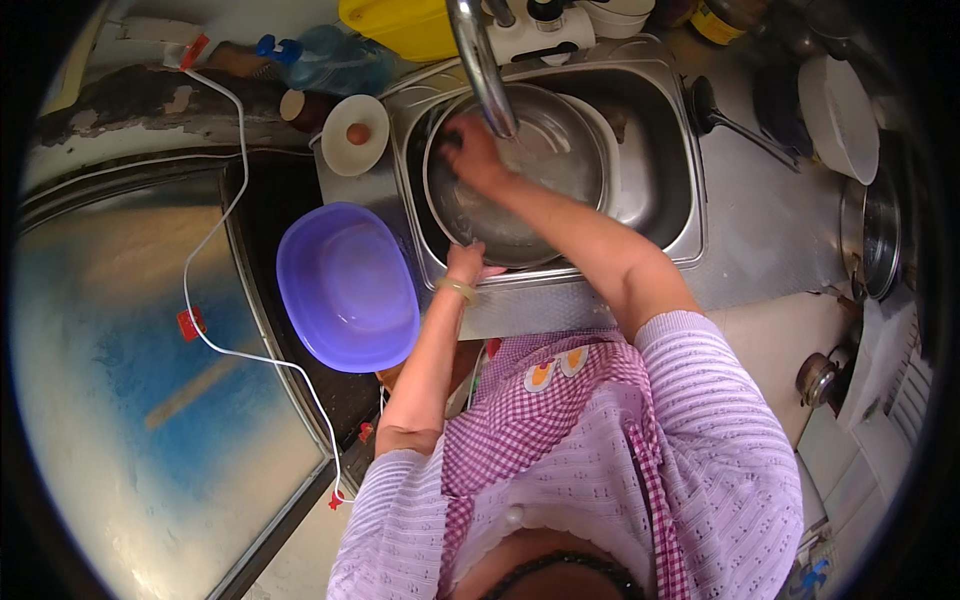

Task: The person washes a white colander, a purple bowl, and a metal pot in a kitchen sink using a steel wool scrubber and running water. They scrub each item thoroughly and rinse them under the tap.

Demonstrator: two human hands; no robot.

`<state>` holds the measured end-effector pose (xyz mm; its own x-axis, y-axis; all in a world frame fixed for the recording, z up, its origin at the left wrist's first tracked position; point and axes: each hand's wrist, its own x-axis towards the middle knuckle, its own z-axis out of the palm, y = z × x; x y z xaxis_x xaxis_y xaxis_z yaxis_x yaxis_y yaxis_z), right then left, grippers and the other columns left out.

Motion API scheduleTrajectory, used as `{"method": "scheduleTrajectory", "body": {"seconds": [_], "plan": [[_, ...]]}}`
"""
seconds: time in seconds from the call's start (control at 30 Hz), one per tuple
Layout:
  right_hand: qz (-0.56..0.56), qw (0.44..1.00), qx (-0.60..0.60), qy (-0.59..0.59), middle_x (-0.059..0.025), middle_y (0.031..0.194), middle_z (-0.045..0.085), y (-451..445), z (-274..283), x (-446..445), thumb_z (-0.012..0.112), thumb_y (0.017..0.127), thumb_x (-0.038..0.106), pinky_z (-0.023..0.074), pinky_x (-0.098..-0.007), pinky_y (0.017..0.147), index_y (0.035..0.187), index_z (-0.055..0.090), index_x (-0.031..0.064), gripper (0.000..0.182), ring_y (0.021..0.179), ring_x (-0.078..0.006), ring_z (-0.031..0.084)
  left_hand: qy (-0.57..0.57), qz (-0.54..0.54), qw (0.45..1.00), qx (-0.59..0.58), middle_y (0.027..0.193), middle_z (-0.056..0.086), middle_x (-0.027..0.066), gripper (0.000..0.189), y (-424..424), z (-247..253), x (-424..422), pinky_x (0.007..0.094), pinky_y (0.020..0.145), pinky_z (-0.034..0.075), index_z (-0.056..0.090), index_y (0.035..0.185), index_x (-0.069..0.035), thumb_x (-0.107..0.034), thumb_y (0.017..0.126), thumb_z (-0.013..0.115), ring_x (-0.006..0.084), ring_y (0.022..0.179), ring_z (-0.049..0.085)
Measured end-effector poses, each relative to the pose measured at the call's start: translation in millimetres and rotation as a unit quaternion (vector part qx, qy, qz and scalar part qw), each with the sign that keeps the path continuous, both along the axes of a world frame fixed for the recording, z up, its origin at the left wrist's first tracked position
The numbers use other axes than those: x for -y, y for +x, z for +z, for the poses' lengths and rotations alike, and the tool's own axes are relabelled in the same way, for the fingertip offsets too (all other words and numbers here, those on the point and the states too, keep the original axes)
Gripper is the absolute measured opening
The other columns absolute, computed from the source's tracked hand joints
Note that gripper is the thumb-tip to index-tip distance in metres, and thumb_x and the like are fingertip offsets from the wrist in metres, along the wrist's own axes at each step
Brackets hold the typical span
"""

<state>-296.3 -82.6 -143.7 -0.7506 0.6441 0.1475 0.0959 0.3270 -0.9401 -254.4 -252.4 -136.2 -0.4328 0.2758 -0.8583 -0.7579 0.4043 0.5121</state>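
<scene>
A wide round metal basin (547,225) sits tilted in the stainless steel sink (660,180), under the metal faucet (487,75). My left hand (466,262) grips its near rim, fingers wet, with a pale bangle (456,289) on the wrist. Inside the basin, at its far left wall, my right hand (478,159) presses a small dark thing (454,139), perhaps a scouring pad; blur hides its exact kind. Behind the basin a white rim (611,150) of another vessel shows in the sink.
Left of the sink stand a purple plastic basin (349,285) and a white bowl (337,146) holding a brown egg-like thing (358,134). A black ladle (739,131) and white bowl (840,120) are at right. A white cable (244,150) hangs at left, near a plastic bottle (337,64).
</scene>
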Motion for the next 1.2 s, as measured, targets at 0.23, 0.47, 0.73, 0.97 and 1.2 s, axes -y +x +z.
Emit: {"method": "scheduleTrajectory", "body": {"seconds": [0.23,0.47,0.73,0.97,1.2], "plan": [[0.052,0.865,0.367,0.339,-0.0159,0.125,0.046,118,-40,-34,0.064,0.075,0.017,0.0429,-0.0446,0.092,0.127,0.048,0.0080,0.055,0.116,-0.0351,0.044,0.003,0.013,0.994,-0.112,0.117,0.053,0.0210,0.055,25,27,-14,0.0389,0.057,0.062,0.027,0.136,-0.002,0.005,0.083,0.043,0.0343,0.087,0.064],[0.095,0.964,0.075,-0.236,-0.0154,0.115,0.060,117,30,-22,0.063,0.071,0.012,0.0418,-0.0323,0.096,0.120,0.057,0.0042,0.050,0.109,-0.0257,0.056,-0.057,-0.122,0.856,-0.499,0.125,0.051,0.0245,0.071,24,70,-16,0.0409,0.063,0.058,0.027,0.141,-0.008,0.011,0.075,0.043,0.0398,0.096,0.062],[-0.206,0.940,0.136,-0.234,-0.0089,0.101,0.063,258,55,-119,0.050,0.080,0.006,0.0475,-0.0292,0.080,0.113,0.061,0.0036,0.034,0.088,-0.0175,0.059,-0.127,-0.323,0.638,-0.688,0.129,0.049,0.0224,0.058,5,126,-32,0.0440,0.066,0.054,0.040,0.138,-0.016,0.001,0.083,0.048,0.0400,0.087,0.063],[0.024,0.983,0.037,0.177,-0.0136,0.123,0.052,211,160,-69,0.056,0.071,0.003,0.0377,-0.0390,0.101,0.120,0.055,0.0076,0.049,0.118,-0.0319,0.046,-0.144,-0.395,0.578,-0.700,0.127,0.050,0.0229,0.060,-11,135,-50,0.0408,0.074,0.056,0.035,0.141,-0.021,-0.006,0.085,0.052,0.0394,0.086,0.064],[0.023,0.995,0.052,0.077,-0.0157,0.124,0.051,202,114,-116,0.054,0.078,0.004,0.0379,-0.0380,0.100,0.120,0.053,0.0062,0.042,0.115,-0.0347,0.048,-0.109,-0.318,0.625,-0.704,0.135,0.043,0.0225,0.070,-4,136,-54,0.0423,0.086,0.051,0.031,0.144,-0.018,0.003,0.080,0.050,0.0412,0.100,0.059]]}}
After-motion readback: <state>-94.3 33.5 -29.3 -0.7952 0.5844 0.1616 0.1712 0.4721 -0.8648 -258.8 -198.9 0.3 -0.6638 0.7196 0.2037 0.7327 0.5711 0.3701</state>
